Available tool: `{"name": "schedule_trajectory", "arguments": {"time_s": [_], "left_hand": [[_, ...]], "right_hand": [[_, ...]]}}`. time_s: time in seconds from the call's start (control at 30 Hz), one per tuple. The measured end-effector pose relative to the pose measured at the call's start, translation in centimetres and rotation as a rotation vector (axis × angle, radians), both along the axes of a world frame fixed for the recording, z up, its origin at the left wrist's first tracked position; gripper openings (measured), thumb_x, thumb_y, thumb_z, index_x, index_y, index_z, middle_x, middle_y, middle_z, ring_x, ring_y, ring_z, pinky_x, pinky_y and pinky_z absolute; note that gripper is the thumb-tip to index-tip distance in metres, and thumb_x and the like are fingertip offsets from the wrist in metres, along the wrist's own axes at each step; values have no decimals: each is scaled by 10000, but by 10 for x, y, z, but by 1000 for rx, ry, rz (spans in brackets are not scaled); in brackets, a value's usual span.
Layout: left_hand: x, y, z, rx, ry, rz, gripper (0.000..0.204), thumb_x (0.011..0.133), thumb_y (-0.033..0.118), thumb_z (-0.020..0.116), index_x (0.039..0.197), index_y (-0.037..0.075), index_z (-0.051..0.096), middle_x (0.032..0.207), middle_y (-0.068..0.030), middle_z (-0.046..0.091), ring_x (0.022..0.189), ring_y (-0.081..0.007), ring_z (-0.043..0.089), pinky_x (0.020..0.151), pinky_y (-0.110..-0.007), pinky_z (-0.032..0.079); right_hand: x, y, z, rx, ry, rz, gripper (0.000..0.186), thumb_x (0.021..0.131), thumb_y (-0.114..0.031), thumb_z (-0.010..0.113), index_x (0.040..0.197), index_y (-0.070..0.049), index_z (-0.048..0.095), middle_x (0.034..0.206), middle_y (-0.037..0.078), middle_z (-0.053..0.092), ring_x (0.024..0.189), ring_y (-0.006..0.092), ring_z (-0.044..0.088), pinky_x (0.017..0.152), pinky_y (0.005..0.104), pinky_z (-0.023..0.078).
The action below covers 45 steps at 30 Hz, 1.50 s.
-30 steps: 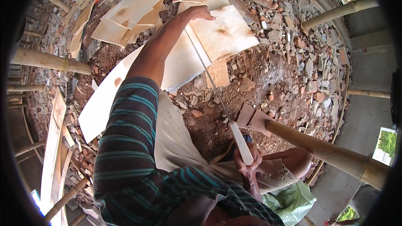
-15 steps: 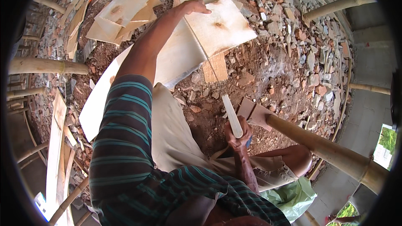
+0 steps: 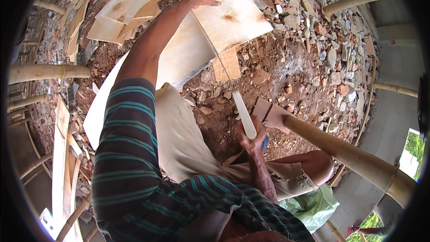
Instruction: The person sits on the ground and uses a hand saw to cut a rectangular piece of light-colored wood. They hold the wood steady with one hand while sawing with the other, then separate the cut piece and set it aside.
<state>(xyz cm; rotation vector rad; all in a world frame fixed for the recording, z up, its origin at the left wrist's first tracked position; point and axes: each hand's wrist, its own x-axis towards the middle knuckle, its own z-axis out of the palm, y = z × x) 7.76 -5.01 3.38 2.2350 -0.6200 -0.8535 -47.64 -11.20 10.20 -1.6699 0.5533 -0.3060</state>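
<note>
Head camera, and here's the right hand (image 3: pixel 252 133), wrapped tight around the handle of the saw (image 3: pixel 244 114), its thin blade slanting across the pale board (image 3: pixel 230 18)! Up top, the left hand (image 3: pixel 202 0) rests on that board beside the blade; how far its fingers open, I can't tell. 1 tan wood piece (image 3: pixel 227 66) lies under the near edge, rubble (image 3: pixel 300 62) all around.

Sawn board (image 3: pixel 246 9): pale wood, smooth and matt, marked by a darker knot (image 3: pixel 230 18). Saw blade (image 3: pixel 223 67): thin, dull metal; saw handle (image 3: pixel 244 114): pale and smooth. Ground (image 3: pixel 286 76): rough, matt earth and rubble. Toward its right edge, bamboo pole (image 3: pixel 349 157): smooth, faintly glossy. Near its lower right corner, bag (image 3: pixel 316 207): crinkled, glossy plastic. Shirt (image 3: pixel 127 148) and trousers (image 3: pixel 181 136): matt cloth.
</note>
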Motion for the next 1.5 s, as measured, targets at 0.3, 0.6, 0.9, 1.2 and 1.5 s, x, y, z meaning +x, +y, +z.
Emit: {"name": "schedule_trajectory", "arguments": {"time_s": [0.3,0.6,0.9,1.2,1.5], "left_hand": [[2,4,3,73,-25,20,820,794,562,745,1300,-30,486,1233,-138,525,1188,-246,466,972,-376,388],[5,-3,8,135,-16,-49,790,807,486,763,1331,-39,490,1339,-199,518,1266,-288,466,1013,-419,385],[7,-5,1,146,6,-64,816,797,484,770,1342,-43,469,1367,-213,482,1281,-302,445,999,-418,399],[0,-6,3,141,19,22,822,822,456,755,1382,-45,421,1378,-220,478,1274,-321,449,991,-469,397],[8,-6,-4,110,-18,-10,706,807,442,776,1221,-82,547,1222,-200,574,1128,-286,517,922,-433,426]], "right_hand": [[14,5,9,70,-172,43,185,726,-55,734,785,-23,561,696,42,600,546,89,538,517,241,458],[24,7,0,53,-107,50,153,736,-13,709,785,-30,565,720,33,588,587,84,551,531,244,462],[48,8,19,-187,57,91,120,770,-42,699,815,-25,589,719,26,600,595,104,565,552,261,468],[47,9,18,-253,7,61,153,766,-61,728,862,-6,623,698,68,635,616,106,611,558,273,490],[48,12,33,-408,-141,101,115,771,-24,683,771,-35,569,674,38,605,570,96,566,501,283,461]]}}
